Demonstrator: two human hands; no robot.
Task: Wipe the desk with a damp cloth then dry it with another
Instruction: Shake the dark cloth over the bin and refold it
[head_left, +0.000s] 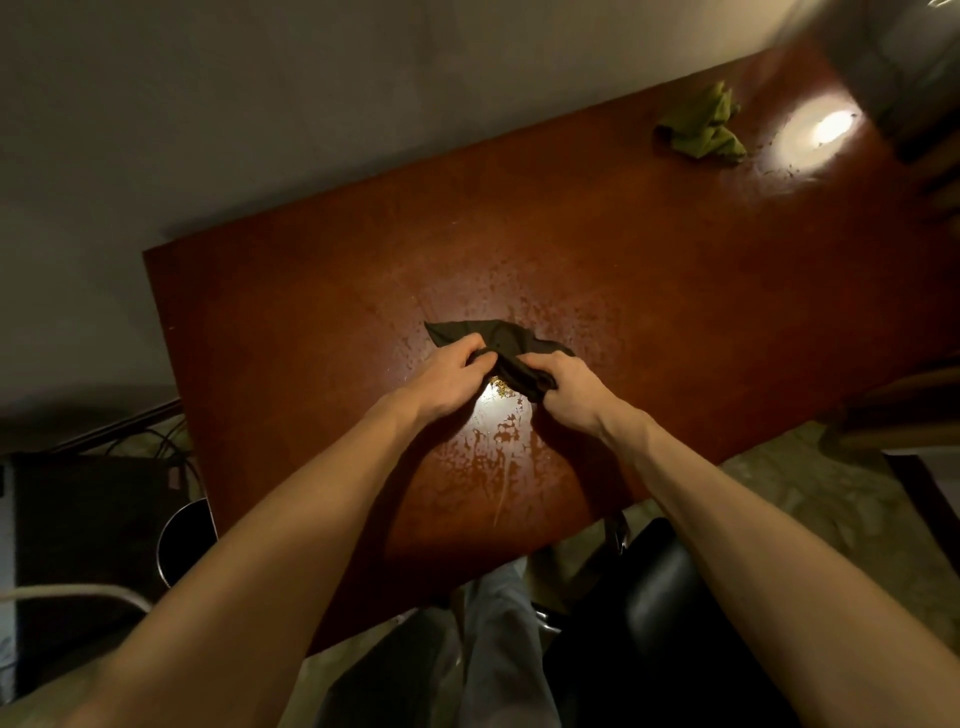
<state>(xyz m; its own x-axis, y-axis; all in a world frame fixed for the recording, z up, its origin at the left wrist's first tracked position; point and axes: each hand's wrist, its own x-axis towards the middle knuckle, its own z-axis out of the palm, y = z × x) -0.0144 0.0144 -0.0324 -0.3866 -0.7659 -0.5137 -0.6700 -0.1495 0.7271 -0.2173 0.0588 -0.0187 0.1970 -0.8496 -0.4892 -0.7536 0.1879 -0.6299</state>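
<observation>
A dark cloth (506, 348) lies bunched near the middle of the reddish-brown desk (322, 291). My left hand (451, 375) grips its left part and my right hand (570, 387) grips its right end, so the cloth stretches between them. The desk surface around and in front of my hands shows wet streaks and a small heap of crumbs (488, 385). A crumpled green cloth (701, 127) rests on the far right part of the desk, well away from both hands.
A lamp glare (818, 135) shines on the desk near the green cloth. A black chair (654, 587) stands at the front right, a round bin (179, 540) and cables sit to the left of the desk. A wall runs behind the desk.
</observation>
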